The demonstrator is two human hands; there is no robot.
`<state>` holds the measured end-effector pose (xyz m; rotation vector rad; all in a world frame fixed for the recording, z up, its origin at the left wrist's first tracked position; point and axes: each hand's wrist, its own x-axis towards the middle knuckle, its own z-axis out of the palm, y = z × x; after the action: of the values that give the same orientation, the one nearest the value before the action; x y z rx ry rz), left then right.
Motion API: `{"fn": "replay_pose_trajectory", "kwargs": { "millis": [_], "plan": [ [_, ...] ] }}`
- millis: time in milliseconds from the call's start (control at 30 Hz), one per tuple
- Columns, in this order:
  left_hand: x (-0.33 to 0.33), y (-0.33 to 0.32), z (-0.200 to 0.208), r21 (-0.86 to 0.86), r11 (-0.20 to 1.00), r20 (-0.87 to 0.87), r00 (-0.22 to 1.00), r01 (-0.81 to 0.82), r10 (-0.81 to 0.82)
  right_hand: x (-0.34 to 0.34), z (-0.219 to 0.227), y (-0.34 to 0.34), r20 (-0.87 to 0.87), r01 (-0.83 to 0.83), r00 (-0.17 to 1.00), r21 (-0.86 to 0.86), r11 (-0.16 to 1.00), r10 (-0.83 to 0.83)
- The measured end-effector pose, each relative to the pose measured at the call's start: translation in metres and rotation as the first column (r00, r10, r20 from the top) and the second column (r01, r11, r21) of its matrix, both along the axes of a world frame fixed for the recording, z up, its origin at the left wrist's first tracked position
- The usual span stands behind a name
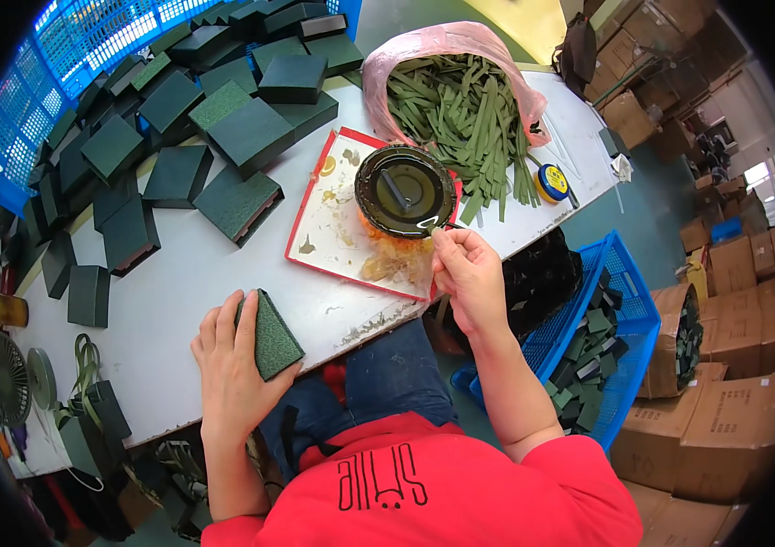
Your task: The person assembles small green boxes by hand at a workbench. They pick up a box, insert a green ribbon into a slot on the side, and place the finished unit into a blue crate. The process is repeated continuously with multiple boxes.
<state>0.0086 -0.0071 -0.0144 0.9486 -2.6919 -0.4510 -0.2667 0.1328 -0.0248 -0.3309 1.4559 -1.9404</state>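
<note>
Box in left grip; right grip pinched at pot rim; work judged partway.

Left hand [228, 351] grasps one green box [278, 339] at the near edge of the counter [178, 314]; right hand [468, 273] is clenched to a fingertip pinch beside the pot [362, 201], and whether anything is held there cannot be told. No ribbon shows on the visible faces of the held box, so this unit is judged unfinished. Loose ribbons [456, 114] fill the bag [447, 38], indicating ample stock left. Further boxes [251, 137] lie piled at far left; how many are complete cannot be determined.
</note>
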Motion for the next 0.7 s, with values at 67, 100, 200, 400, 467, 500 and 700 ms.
{"fn": "replay_pose_trajectory", "kwargs": {
  "millis": [67,100,200,400,467,500,700],
  "plan": [
    [0.000,0.000,-0.001,-0.003,1.000,-0.005,1.000,0.001,-0.001,0.002,0.001,-0.001,-0.002,0.019,1.000,0.017,1.000,-0.019],
    [0.001,0.000,-0.001,-0.006,1.000,-0.009,1.000,0.002,-0.002,0.002,0.002,-0.002,-0.003,0.029,1.000,0.026,0.999,-0.029],
    [0.001,0.000,-0.002,-0.010,1.000,-0.021,1.000,0.007,-0.007,0.003,0.001,-0.004,-0.008,0.042,0.999,0.051,0.998,-0.042],
    [0.001,-0.001,-0.001,-0.010,1.000,-0.022,1.000,0.012,-0.012,0.000,-0.002,-0.004,-0.036,0.021,0.999,0.088,0.996,-0.018],
    [0.000,0.000,-0.001,-0.011,1.000,-0.024,1.000,0.011,-0.011,-0.001,0.001,-0.004,-0.013,0.005,1.000,0.093,0.996,-0.004],
    [-0.001,0.000,-0.001,-0.010,1.000,-0.024,1.000,0.009,-0.009,-0.001,0.003,-0.003,-0.002,-0.002,1.000,0.095,0.995,0.002],
    [0.001,-0.001,-0.003,-0.016,1.000,-0.060,0.998,0.016,-0.017,0.012,0.007,0.006,-0.019,0.036,0.999,-0.004,0.999,-0.036]
  ]
}}
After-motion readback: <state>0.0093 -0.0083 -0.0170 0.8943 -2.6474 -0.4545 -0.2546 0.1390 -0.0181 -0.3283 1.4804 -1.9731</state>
